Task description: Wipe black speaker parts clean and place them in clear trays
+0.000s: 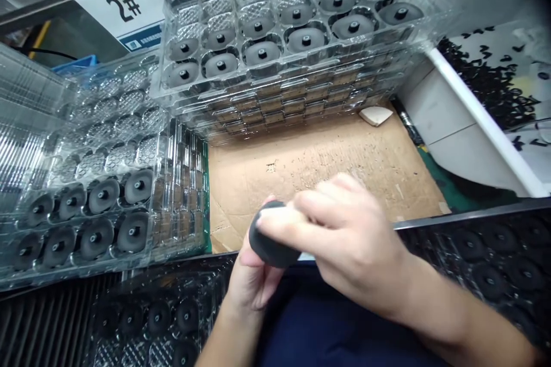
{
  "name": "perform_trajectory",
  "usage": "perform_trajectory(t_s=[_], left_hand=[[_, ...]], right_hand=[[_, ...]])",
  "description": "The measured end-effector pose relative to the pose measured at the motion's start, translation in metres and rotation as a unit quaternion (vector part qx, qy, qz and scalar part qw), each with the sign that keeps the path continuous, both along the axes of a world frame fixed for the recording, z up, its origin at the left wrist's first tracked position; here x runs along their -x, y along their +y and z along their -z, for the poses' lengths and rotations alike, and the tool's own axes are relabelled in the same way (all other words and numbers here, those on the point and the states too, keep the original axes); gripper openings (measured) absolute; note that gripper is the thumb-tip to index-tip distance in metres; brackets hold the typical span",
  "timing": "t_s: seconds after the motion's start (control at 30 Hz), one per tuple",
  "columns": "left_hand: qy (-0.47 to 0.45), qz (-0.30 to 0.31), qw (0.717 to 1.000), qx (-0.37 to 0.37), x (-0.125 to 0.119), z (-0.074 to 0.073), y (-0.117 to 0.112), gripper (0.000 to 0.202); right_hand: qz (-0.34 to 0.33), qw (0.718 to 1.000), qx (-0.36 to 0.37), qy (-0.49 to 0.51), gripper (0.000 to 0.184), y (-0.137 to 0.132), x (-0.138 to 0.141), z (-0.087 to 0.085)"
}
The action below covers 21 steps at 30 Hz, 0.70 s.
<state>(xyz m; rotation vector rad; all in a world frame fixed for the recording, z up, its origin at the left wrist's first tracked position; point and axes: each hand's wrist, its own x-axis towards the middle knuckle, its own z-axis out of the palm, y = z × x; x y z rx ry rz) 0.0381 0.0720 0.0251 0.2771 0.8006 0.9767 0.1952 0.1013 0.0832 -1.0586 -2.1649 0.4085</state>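
A black round part [275,248], shaped like a shallow dome or cup, is held just above the front edge of the bench. My left hand [253,284] grips it from below and the left, thumb against its side. Over its upper side lies my right hand [340,229], slightly blurred, with the fingers curled and the foremost fingertips pressed on the part. Whether something small sits under those fingertips is hidden. Similar black parts with a short central stem rest in a clear tray [206,85] behind the hands and in another clear tray [148,229] to the left.
Cardboard [301,155] covers the bench, with a pale wedge-shaped piece [376,115] on it. At right, a white bin [486,132] holds many small black pieces [486,80]. Filled dark trays [495,252] lie low at both sides. A "2#" sign [123,6] stands behind.
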Motion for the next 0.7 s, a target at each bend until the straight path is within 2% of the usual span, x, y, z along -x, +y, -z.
perform_trajectory(t_s=[0.07, 0.1, 0.13, 0.2, 0.3, 0.37, 0.43, 0.5, 0.6, 0.67, 0.7], left_hand=[[-0.027, 0.012, 1.0, -0.008, 0.002, 0.001, -0.002, 0.036], [-0.04, 0.016, 0.999, -0.007, 0.004, 0.001, -0.003, 0.037], [-0.05, 0.019, 0.999, -0.001, 0.006, 0.002, -0.004, 0.039], [-0.078, 0.024, 0.997, 0.011, 0.01, 0.003, -0.006, 0.045], [-0.141, 0.035, 0.989, 0.012, 0.013, 0.003, -0.005, 0.046], [-0.167, 0.042, 0.985, 0.011, 0.013, 0.001, -0.002, 0.045], [-0.179, 0.047, 0.983, 0.014, 0.013, -0.001, 0.0, 0.046], [-0.186, 0.052, 0.981, 0.012, 0.014, -0.004, 0.002, 0.047], [-0.183, 0.058, 0.981, -0.02, 0.017, -0.003, 0.0, 0.045], [-0.123, 0.038, 0.987, -0.094, 0.017, 0.001, -0.002, 0.045], [-0.056, 0.021, 0.986, -0.156, 0.017, 0.004, -0.003, 0.048]], right_hand=[[-0.102, 0.994, -0.014, 0.026, 0.036, 0.017, 0.001, 0.003], [-0.121, 0.992, -0.006, 0.034, 0.034, 0.024, 0.0, 0.008], [-0.109, 0.993, 0.012, 0.042, 0.031, 0.029, -0.002, 0.014], [-0.035, 0.994, 0.079, 0.068, 0.027, 0.034, -0.006, 0.034], [0.02, 0.977, 0.187, 0.097, 0.026, 0.028, -0.007, 0.078], [0.043, 0.973, 0.209, 0.088, 0.026, 0.019, -0.005, 0.108], [0.08, 0.971, 0.207, 0.087, 0.027, 0.011, -0.003, 0.127], [0.111, 0.967, 0.205, 0.1, 0.028, 0.003, -0.002, 0.132], [0.125, 0.965, 0.199, 0.119, 0.026, -0.006, -0.004, 0.12], [0.122, 0.966, 0.191, 0.121, 0.024, -0.013, -0.005, 0.111], [0.122, 0.968, 0.185, 0.12, 0.023, -0.017, -0.004, 0.109]])
